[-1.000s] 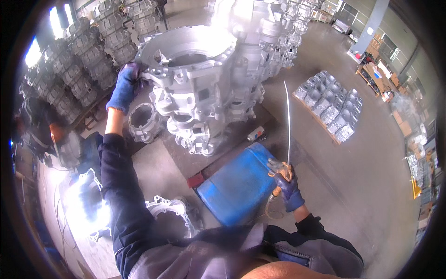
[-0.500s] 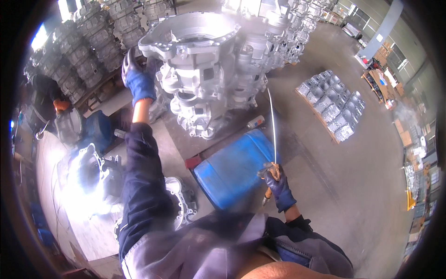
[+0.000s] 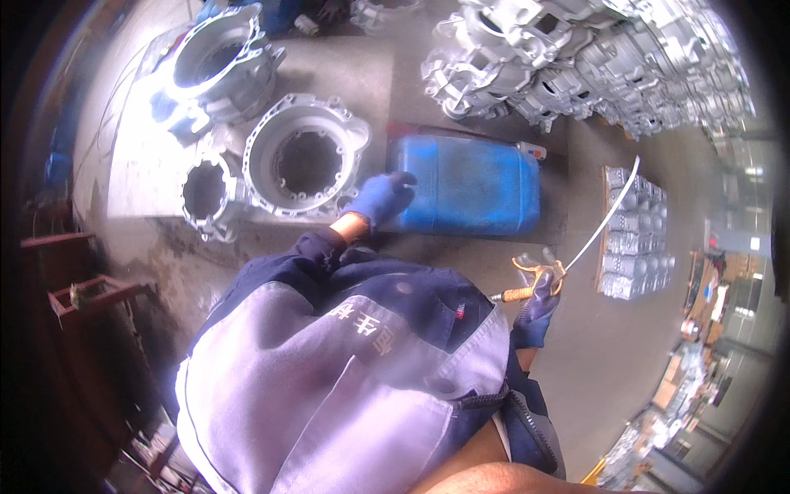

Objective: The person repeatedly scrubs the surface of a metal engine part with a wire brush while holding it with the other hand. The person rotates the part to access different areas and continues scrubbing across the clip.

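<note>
My right hand [image 3: 539,311], in a dark blue glove, is closed around an air blow gun [image 3: 517,295] with an orange-wrapped handle. Its long thin nozzle [image 3: 605,221] points up and to the right, away from me. My left hand [image 3: 378,199], in a blue glove with dark fingertips, holds nothing and has its fingers loosely apart. It hovers between a round silver metal casting [image 3: 257,160] and the left end of a blue plastic jerrycan [image 3: 469,185]; I cannot tell whether it touches either. The casting's wide ring opening faces up.
A second silver casting [image 3: 234,105] sits behind on the pale work surface [image 3: 132,177]. Tall stacked castings [image 3: 576,70] stand at the far right. Smaller castings fill a pallet [image 3: 634,239] on the floor. A spray can [image 3: 533,151] lies beside the jerrycan. A red metal frame [image 3: 86,300] is at left.
My view has swung down and left. My left hand has come from the tall stack to between the casting and the jerrycan. My right hand still holds the air blow gun, its nozzle now more tilted.
</note>
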Demonstrator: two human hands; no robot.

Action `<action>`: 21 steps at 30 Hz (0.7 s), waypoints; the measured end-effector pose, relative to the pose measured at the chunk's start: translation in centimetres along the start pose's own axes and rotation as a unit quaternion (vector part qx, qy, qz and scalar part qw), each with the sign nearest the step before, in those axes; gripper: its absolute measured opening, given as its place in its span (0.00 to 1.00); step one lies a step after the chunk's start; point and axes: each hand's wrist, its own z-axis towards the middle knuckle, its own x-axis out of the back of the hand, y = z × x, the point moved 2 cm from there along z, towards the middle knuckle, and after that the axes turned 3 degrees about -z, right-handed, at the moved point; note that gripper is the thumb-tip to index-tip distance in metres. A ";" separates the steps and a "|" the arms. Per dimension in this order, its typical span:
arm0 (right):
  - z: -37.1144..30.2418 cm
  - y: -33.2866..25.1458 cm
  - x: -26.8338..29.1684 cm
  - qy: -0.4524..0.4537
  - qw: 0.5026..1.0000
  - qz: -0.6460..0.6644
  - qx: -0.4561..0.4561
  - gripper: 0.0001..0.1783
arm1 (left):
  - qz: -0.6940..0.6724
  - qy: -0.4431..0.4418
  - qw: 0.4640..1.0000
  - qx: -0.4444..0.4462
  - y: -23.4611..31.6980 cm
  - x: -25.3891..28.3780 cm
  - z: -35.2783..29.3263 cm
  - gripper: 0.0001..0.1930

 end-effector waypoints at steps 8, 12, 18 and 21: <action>-2.1 4.2 -0.4 -0.052 0.988 -0.019 -0.143 0.29 | 0.194 0.115 0.958 0.175 -7.6 4.8 -3.4 0.32; -2.9 3.1 -0.9 -0.056 0.989 -0.012 -0.134 0.27 | 0.122 0.173 0.952 0.221 -7.9 2.6 0.2 0.37; -4.3 2.7 -0.6 0.032 0.987 0.021 -0.153 0.23 | 0.241 0.063 0.914 0.321 -9.1 2.4 4.8 0.21; -5.6 5.0 0.1 0.117 0.970 0.091 -0.192 0.21 | 0.260 0.059 0.915 0.304 -11.0 2.5 5.1 0.20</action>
